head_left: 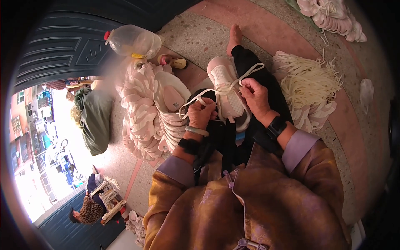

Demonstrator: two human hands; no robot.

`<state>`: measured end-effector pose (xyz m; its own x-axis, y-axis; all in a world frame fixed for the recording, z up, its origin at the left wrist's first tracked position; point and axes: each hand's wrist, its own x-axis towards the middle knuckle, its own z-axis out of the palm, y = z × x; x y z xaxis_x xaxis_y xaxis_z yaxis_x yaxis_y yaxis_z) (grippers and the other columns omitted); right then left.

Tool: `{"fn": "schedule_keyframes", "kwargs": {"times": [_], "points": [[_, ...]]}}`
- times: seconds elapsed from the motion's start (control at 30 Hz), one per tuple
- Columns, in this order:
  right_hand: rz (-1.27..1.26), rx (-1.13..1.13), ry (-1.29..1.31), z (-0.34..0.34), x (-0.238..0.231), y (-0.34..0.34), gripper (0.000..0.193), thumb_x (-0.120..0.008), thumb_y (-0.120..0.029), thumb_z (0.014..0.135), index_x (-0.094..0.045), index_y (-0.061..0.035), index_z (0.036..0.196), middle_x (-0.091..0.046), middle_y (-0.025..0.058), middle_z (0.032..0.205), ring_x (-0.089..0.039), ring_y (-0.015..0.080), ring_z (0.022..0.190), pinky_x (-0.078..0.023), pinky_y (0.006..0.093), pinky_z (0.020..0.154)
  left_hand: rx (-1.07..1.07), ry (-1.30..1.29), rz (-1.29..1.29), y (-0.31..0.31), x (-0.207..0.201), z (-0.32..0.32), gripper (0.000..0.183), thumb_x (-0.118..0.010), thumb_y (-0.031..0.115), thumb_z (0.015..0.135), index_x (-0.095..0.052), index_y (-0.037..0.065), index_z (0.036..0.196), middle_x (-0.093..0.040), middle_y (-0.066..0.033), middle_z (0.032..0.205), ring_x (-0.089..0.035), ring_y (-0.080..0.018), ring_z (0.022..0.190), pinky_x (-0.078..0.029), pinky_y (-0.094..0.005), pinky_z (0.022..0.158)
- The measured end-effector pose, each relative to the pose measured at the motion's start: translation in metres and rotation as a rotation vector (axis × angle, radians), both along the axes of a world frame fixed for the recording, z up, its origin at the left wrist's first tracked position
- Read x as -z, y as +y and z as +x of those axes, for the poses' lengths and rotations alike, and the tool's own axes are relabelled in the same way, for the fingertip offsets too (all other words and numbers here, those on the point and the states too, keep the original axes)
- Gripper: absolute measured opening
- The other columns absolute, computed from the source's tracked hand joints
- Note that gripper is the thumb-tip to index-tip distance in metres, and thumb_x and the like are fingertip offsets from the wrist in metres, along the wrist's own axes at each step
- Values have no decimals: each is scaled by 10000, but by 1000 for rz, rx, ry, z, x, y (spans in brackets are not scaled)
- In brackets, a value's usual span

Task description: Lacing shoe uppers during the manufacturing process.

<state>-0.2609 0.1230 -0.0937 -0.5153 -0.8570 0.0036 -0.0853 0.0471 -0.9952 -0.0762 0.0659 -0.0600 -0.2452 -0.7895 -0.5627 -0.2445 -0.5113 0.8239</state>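
A pale pink and white shoe upper (218, 73) lies lengthwise between my legs, its toe end pointing away from me. A white shoelace (251, 71) crosses over its middle and forms a loop to each side. My left hand (202, 113) is closed in a pinch on the lace at the left of the upper, with the lace arching over my fingers. On the right side, my right hand (255, 96) pinches the lace close to the crossing. Both hands are near the upper's lacing area. Part of the upper's near end is dark and hard to make out.
Stacked pink-white shoe uppers (135, 104) stand at left, touching a second stack (173, 92). A bundle of white laces (306, 81) lies right. A clear plastic jug (135, 41), a slipper (179, 63) and a grey-green sack (96, 125) are farther left. Another person (89, 204) sits lower left.
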Motion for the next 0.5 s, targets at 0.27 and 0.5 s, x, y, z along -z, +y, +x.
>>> {"fn": "schedule_keyframes", "kwargs": {"times": [0.27, 0.5], "points": [[73, -41, -199, -3, 0, -4, 56, -560, 2, 758, -573, -35, 798, -569, 54, 626, -547, 130, 533, -437, 238, 500, 13, 36, -14, 1, 0, -1, 41, -597, 62, 774, -594, 51, 813, -571, -3, 641, -540, -75, 490, -448, -197, 435], [-69, -246, 582, -3, -9, -16, 115, -529, -22, 725, -518, -66, 830, -601, 121, 696, -583, 338, 664, -469, 402, 590, -58, -6, -58, 2, 4, 0, 78, -592, 48, 762, -588, 51, 840, -574, -19, 651, -548, -83, 485, -445, -206, 419]]}}
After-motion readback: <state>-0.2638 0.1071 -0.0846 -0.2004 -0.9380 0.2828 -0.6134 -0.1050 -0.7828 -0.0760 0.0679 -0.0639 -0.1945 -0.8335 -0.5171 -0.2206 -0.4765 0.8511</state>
